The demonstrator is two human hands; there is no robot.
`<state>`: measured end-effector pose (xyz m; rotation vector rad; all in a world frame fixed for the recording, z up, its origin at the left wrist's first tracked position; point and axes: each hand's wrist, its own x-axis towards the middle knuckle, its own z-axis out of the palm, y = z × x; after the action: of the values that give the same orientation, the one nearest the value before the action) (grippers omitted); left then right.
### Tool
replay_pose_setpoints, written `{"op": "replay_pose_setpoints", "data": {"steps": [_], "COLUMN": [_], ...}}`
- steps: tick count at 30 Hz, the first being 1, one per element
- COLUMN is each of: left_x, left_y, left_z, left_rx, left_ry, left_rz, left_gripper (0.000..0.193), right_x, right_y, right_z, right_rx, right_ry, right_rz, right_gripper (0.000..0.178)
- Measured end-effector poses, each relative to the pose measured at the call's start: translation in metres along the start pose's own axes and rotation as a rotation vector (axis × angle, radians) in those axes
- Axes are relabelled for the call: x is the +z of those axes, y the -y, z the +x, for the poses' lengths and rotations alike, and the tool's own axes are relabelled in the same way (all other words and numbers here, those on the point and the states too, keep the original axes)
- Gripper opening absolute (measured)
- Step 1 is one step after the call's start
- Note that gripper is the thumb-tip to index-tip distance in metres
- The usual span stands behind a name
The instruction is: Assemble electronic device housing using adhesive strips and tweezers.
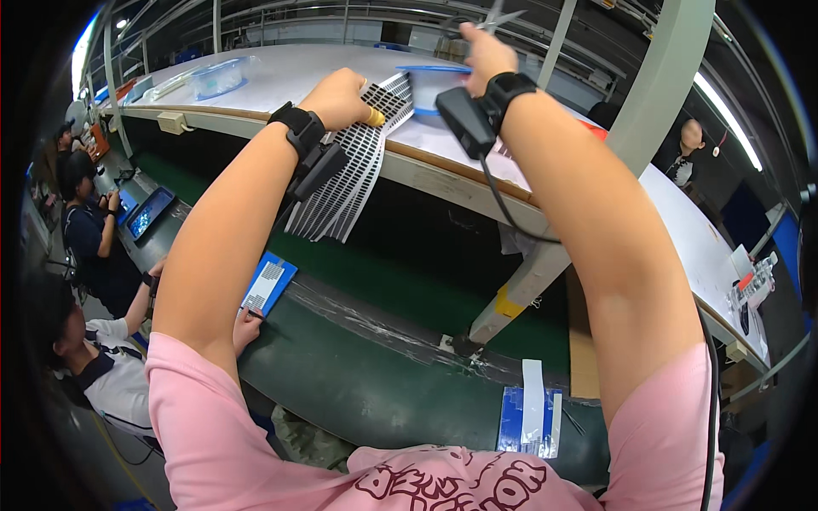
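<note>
Both my arms reach up to a white upper shelf (281,72). My left hand (341,98) is closed on a stack of sheets with black-and-white strip patterns (341,192); they hang over the shelf's front edge. My right hand (484,53) is raised higher, and the blades of metal scissors (498,15) stick out above its fingers. A round clear tub with a blue rim (429,83) stands on the shelf between the hands. Black bands with small devices sit on both wrists.
Below runs a dark green conveyor belt (358,383). On it lie a blue tray with a patterned sheet (267,285), touched by a co-worker's hand (246,329), and a blue tray with a white strip (530,417). Co-workers sit at the left. A white post (528,281) slants down.
</note>
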<state>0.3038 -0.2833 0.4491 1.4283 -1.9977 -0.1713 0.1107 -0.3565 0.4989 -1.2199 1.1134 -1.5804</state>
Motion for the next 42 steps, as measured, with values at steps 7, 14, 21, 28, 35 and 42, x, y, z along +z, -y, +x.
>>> {"op": "replay_pose_setpoints", "data": {"steps": [7, 14, 21, 28, 35, 42], "left_x": [0.005, 0.034, 0.086, 0.109, 0.136, 0.133], "left_y": [-0.025, -0.010, 0.001, 0.033, 0.046, 0.043], "left_z": [-0.054, -0.179, -0.228, -0.173, -0.142, -0.145], "left_rx": [0.124, -0.120, -0.266, -0.075, -0.069, -0.097], "left_ry": [0.018, -0.159, -0.150, 0.395, 0.324, 0.147], "left_rz": [-0.238, -0.789, -1.136, -1.405, -1.570, -1.453], "left_gripper": [0.019, 0.014, 0.020, 0.032, 0.023, 0.023], "right_x": [-0.030, -0.096, -0.179, -0.211, -0.239, -0.247], "right_y": [0.031, -0.016, -0.131, -0.132, -0.150, -0.140], "right_z": [-0.010, -0.226, -0.310, -0.316, -0.329, -0.330], "right_rx": [-0.099, 0.168, 0.554, 0.498, 0.448, 0.393], "right_ry": [0.058, 0.716, 0.762, 0.644, 0.501, 0.405], "right_rz": [-0.116, 0.449, 0.633, 0.642, 0.610, 0.586], "right_gripper": [0.043, 0.024, 0.030, 0.032, 0.037, 0.034]}}
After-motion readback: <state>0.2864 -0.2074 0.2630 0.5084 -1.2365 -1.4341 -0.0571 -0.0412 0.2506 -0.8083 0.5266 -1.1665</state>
